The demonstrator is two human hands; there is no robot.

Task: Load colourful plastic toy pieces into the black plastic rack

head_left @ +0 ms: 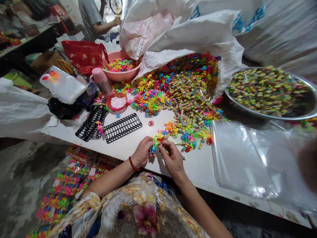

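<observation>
Between my two hands, over the table's front edge, is a small plastic toy bicycle [154,145] with green parts and a blue wheel. My left hand [142,152], with a red bead bracelet at the wrist, is closed on it. The fingers of my right hand [172,158] pinch at its right side; what exactly they grip is too small to make out. Just beyond my hands lie loose colourful toy parts [170,127]. A red wheel [151,123] lies alone on the white table. A black plastic rack [123,127] is to the left, with a pink toy piece [99,127] at its end.
A white sack [195,34] spills coloured parts and candy-filled tubes [189,92]. Clear plastic bags [242,155] and a metal basin [267,115] are at right. A red basket [117,109], a pink flask [100,79] and a pink bowl [123,76] stand left. Another person [92,19] is behind.
</observation>
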